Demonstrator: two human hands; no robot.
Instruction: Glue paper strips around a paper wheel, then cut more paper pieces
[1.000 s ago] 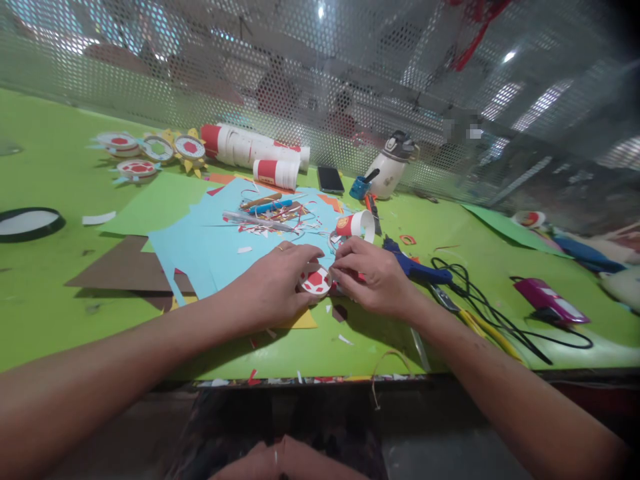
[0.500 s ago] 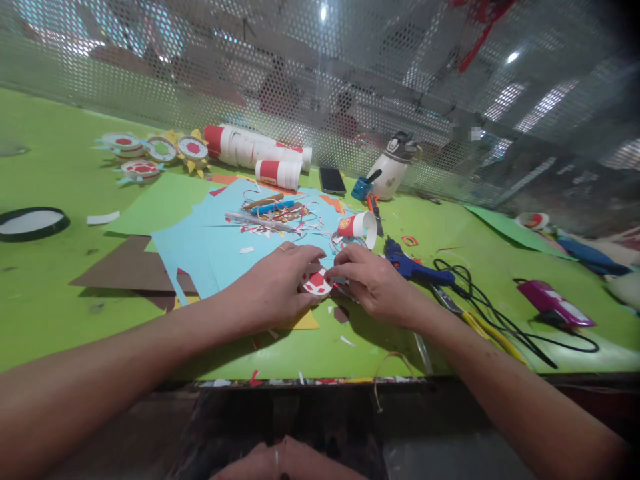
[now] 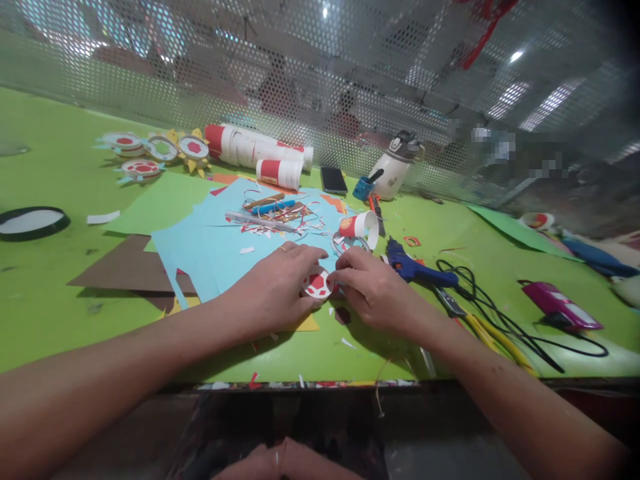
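Between my hands, low over the table, is a white paper disc [image 3: 318, 283] with red patches on its face. My left hand [image 3: 280, 283] grips the disc's left side, thumb below and fingers above. At the disc's right edge my right hand [image 3: 373, 287] has its thumb and fingertips pinched together, touching the rim; anything small between them is hidden. Light blue paper sheets [image 3: 200, 233] lie just beyond my left hand. A roll of tape [image 3: 345, 243] and a red and white paper cup [image 3: 356, 227] on its side are just past my right fingers.
A blue glue gun [image 3: 413, 263], yellow-handled scissors [image 3: 487, 333] and a black cord lie at right. Pens [image 3: 273, 207] rest among paper scraps. Behind are stacked cups [image 3: 250, 148], a phone [image 3: 333, 180] and a bottle [image 3: 395, 167]. Turtle-like paper discs [image 3: 141, 169] sit back left.
My right fingers have shifted slightly along the disc's right edge. The disc is turned and tilted a little differently, with more of its face showing. The left hand keeps its grip.
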